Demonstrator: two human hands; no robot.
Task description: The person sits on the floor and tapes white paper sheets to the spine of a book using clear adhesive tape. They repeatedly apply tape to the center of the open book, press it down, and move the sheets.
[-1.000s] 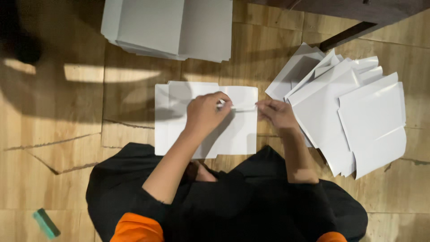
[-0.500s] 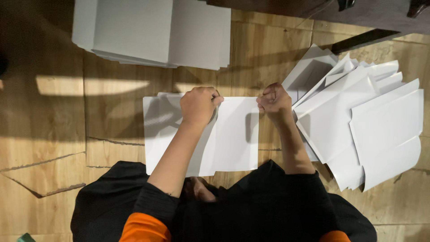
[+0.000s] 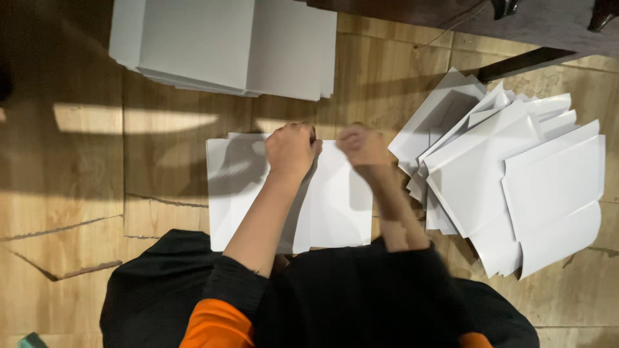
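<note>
While both arms reach forward from the black-clad lap at six o'clock, the head view looks straight down on a wooden floor (image 3: 77,193) with a white card sheet (image 3: 335,200) lying flat at the centre of the frame. The left hand (image 3: 291,149) rests on the top edge of this sheet, a little to eleven o'clock of centre. Its fingers are curled into a loose fist, knuckles up, pressing on or pinching the upper edge of the card; whether the fingertips actually grip a fold I cannot tell, since they are tucked under the hand. The right hand (image 3: 363,145) sits just beside it toward one o'clock, also on the sheet's top edge. It is blurred, with fingers bent inward and closed up; what they clasp is not clear. The two hands lie near each other but apart. A shadow falls across the left half of the sheet, and a crease runs down its middle below the left forearm.

At twelve o'clock, well apart from the hands, lies a stack of flat grey-white boards (image 3: 225,45). At three o'clock a loose heap of folded white cards (image 3: 516,180) fans out, its nearest edges just beside the right forearm. A dark piece of furniture (image 3: 490,26) crosses the corner at one o'clock. A small green object (image 3: 29,340) peeks in at seven o'clock.
</note>
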